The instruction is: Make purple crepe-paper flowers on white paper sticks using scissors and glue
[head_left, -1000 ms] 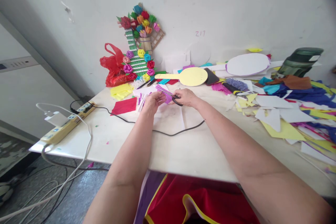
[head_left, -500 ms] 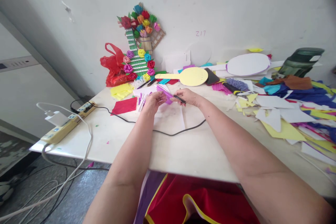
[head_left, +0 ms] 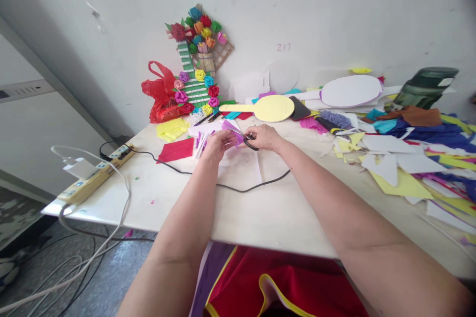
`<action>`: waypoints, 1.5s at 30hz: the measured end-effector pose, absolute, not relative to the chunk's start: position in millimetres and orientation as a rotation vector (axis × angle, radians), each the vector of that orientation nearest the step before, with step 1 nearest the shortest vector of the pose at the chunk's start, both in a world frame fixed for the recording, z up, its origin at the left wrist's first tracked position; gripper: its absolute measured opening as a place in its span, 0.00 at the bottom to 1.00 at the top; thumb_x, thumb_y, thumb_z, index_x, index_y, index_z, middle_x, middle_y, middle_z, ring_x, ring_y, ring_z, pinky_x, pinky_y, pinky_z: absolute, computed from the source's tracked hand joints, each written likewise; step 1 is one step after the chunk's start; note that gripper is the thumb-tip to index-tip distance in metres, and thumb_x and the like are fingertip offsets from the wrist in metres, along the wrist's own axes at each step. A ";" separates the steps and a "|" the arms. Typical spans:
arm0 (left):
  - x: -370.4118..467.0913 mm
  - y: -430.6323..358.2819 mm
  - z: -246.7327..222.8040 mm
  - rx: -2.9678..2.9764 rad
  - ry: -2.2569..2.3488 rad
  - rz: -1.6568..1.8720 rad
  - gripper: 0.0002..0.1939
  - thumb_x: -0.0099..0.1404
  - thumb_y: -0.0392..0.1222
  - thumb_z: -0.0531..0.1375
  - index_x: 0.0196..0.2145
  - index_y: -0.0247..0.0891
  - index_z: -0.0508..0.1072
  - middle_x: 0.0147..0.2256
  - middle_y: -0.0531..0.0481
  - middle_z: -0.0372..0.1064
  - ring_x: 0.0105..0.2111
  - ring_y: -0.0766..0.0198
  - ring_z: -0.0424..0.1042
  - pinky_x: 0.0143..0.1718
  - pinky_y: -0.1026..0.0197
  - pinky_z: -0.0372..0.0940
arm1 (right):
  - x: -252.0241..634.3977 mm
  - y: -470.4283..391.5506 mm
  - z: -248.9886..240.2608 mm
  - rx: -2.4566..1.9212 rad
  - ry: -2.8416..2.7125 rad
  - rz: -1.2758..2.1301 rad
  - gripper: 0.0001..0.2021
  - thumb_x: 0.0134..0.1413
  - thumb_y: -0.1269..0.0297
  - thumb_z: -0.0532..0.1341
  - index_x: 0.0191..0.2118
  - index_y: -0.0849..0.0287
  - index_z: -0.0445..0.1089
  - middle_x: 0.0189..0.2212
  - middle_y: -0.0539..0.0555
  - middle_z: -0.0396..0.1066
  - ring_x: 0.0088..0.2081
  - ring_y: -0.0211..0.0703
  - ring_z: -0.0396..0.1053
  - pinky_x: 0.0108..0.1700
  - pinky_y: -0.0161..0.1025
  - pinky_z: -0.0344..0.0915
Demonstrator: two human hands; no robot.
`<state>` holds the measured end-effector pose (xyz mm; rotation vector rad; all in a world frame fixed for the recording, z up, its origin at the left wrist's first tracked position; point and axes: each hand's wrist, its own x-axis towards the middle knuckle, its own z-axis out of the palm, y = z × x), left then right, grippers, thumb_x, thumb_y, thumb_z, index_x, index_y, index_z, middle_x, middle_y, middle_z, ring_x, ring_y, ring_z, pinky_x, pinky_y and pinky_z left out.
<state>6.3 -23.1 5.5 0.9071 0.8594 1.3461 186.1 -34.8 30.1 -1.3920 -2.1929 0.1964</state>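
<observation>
My right hand (head_left: pixel 265 137) is closed on the black handles of a pair of scissors (head_left: pixel 251 144), whose blades point left. A thin purple sheet (head_left: pixel 231 130), like crepe paper, is pinched in the fingers of my left hand (head_left: pixel 220 143). The scissor blades reach the sheet's right side; whether they are cutting into it I cannot tell. Just left of my left hand lie several small white and purple rolled sticks (head_left: pixel 201 143). A red piece of paper (head_left: pixel 176 150) is flat on the table farther left.
A black cable (head_left: pixel 243 190) crosses the table in front of my hands. At left lies a power strip (head_left: pixel 84 184) with a white charger. Behind stand paper flowers (head_left: pixel 201 77) and a yellow paddle-shaped cutout (head_left: pixel 274 108). Paper scraps (head_left: pixel 403 181) and a dark green bottle (head_left: pixel 427 88) are at right.
The scissor handles in my right hand have spread apart and turned, so a loop now shows below the fingers. My left hand stays in place with the purple sheet.
</observation>
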 end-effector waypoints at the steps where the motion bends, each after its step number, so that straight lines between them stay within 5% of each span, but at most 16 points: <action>1: 6.5 -23.3 5.5 0.911 0.861 1.344 0.04 0.46 0.34 0.61 0.24 0.33 0.71 0.22 0.49 0.70 0.24 0.64 0.72 0.34 0.58 0.68 | 185.9 -35.3 30.5 -1.394 -2.200 0.180 0.15 0.39 0.51 0.61 0.33 0.52 0.73 0.25 0.49 0.71 0.29 0.39 0.66 0.29 0.33 0.53; 7: 7.4 -23.2 5.1 0.926 0.850 1.324 0.05 0.47 0.35 0.61 0.25 0.32 0.71 0.22 0.48 0.70 0.25 0.63 0.72 0.32 0.58 0.68 | 186.0 -35.4 30.3 -1.392 -2.211 0.152 0.19 0.39 0.45 0.60 0.35 0.51 0.73 0.27 0.50 0.72 0.31 0.41 0.66 0.30 0.34 0.54; 45: 3.2 -17.9 5.8 0.904 0.876 1.375 0.07 0.47 0.39 0.63 0.24 0.32 0.71 0.20 0.48 0.70 0.23 0.64 0.71 0.32 0.59 0.67 | 188.2 -28.0 24.4 -1.226 -2.142 0.355 0.14 0.39 0.53 0.62 0.32 0.57 0.75 0.20 0.48 0.67 0.24 0.36 0.60 0.26 0.33 0.51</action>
